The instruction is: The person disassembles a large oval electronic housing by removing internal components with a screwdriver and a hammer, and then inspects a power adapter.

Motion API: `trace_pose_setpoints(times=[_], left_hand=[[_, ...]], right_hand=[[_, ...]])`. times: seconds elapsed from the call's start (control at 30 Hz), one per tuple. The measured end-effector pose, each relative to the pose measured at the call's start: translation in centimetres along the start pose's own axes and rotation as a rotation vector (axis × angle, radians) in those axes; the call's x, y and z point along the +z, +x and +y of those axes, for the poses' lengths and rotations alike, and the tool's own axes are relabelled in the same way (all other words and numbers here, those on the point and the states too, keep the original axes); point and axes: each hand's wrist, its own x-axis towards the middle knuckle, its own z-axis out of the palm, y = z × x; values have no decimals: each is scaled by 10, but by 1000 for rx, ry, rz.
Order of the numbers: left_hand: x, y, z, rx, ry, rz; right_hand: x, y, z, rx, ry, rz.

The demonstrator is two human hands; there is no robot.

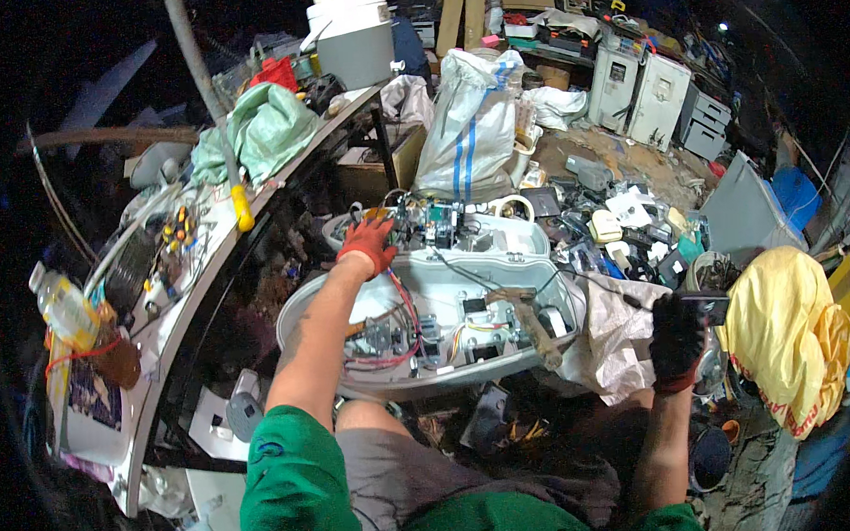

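An opened grey housing point(429, 385) is placed between the hands. The left hand point(370, 246) is extended beside its circuitry point(438, 224), grasp indeterminable; a dark flat device point(705, 306) is gripped by the right hand point(678, 346).

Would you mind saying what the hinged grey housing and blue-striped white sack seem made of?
Hinged grey housing: perhaps painted metal or plastic, satin, given smooth, rounded walls. Blue-striped white sack: probably woven plastic, faintly shiny, from its crisp creases.
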Motion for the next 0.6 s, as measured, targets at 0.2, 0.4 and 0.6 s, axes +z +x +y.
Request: trace_pose_setpoints(times=[0.2, 0.4, 0.6], left_hand=[[21, 55, -4, -4, 136, -236], [43, 94, -35, 36, 9, -201], [72, 93, -31, -57, -156, 13]], right_hand=[[30, -21, -14, 632, 1496, 97], [42, -12, -27, 526, 805, -43], [49, -16, -13, 659, 1122, -111]])
